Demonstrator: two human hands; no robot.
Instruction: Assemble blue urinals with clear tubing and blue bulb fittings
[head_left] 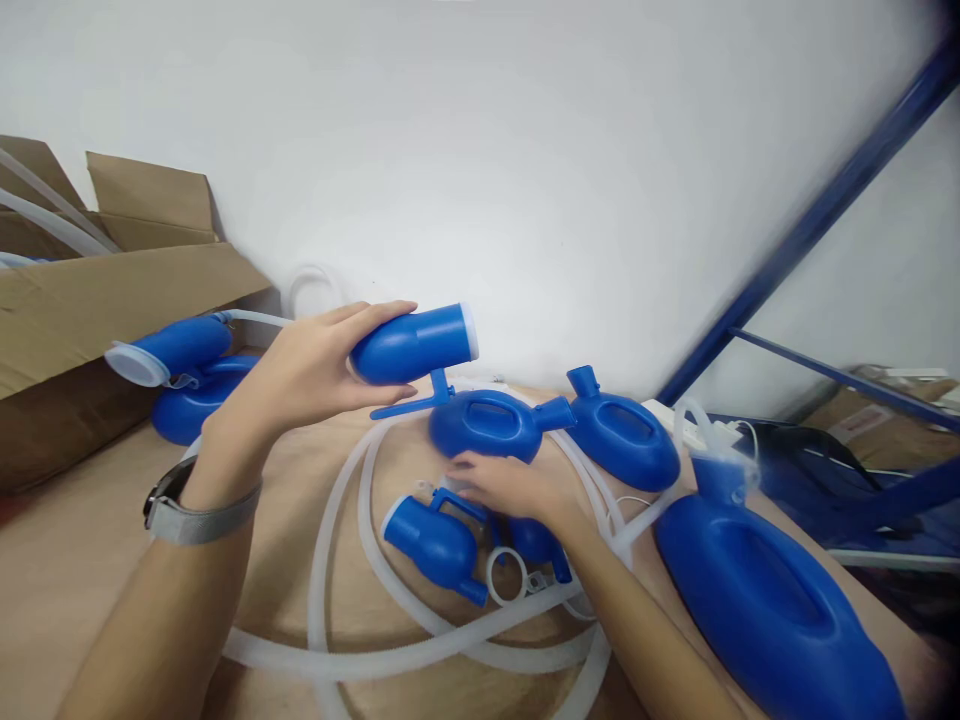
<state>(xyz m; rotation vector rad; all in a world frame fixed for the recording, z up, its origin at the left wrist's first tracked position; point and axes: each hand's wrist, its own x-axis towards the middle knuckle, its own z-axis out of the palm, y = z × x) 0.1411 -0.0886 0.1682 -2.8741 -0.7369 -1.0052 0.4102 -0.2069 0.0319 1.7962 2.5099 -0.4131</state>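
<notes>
My left hand (315, 370) holds a blue plastic cup-shaped funnel (414, 345) raised above the wooden table (67, 560), its white-rimmed mouth turned right. A grey watch band sits on that wrist. My right hand (504, 485) lies low on the table, fingers spread, touching a second blue funnel (437, 545) and a white ring cap (507, 575). Just beyond the fingers is a flat blue container (487, 425) with a handle hole. White corrugated hose (375, 650) loops around these pieces.
Two more blue containers (626, 440) (772, 610) lie at the right. Another blue funnel with a clear cap (172, 350) rests on a container by the open cardboard box (97, 300) at left. A blue metal rack frame (817, 215) stands at the right.
</notes>
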